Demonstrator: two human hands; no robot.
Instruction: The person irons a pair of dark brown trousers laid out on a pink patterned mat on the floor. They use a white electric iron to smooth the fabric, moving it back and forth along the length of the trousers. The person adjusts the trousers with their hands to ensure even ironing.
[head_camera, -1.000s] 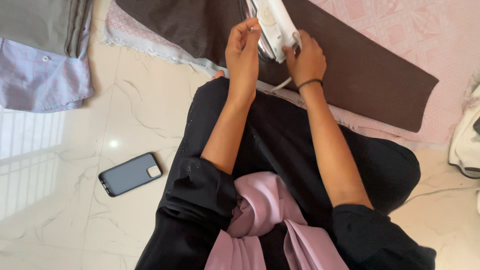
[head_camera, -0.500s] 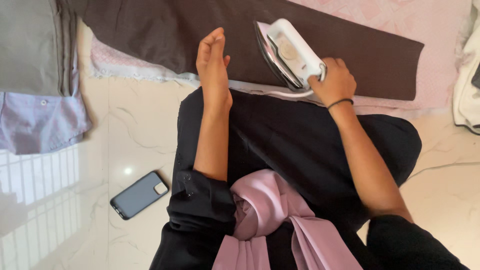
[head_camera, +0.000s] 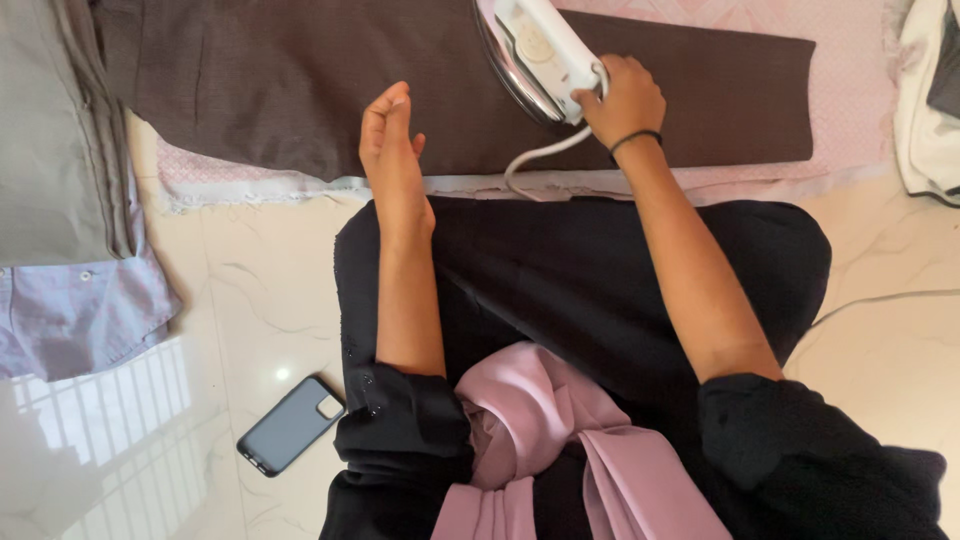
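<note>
brown cloth (head_camera: 300, 80): flat, open between left hand (head_camera: 392, 150) and folded grey garment (head_camera: 50, 130)
iron (head_camera: 540, 50): tilted on edge, blocks cloth centre, gripped by right hand (head_camera: 625, 95)
cord (head_camera: 535, 160): loops across near hem
right strip: clear to white bundle (head_camera: 925, 100)
floor left: bare except phone (head_camera: 290, 425)

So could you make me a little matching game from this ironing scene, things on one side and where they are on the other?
Things:
1. iron
2. phone
3. left hand
4. grey folded cloth

Places:
A. on the marble floor, beside the person's left arm
B. far left, on top of a lilac shirt
C. gripped by the right hand
D. open, over the brown fabric's near edge

Pairs: 1-C, 2-A, 3-D, 4-B
</note>
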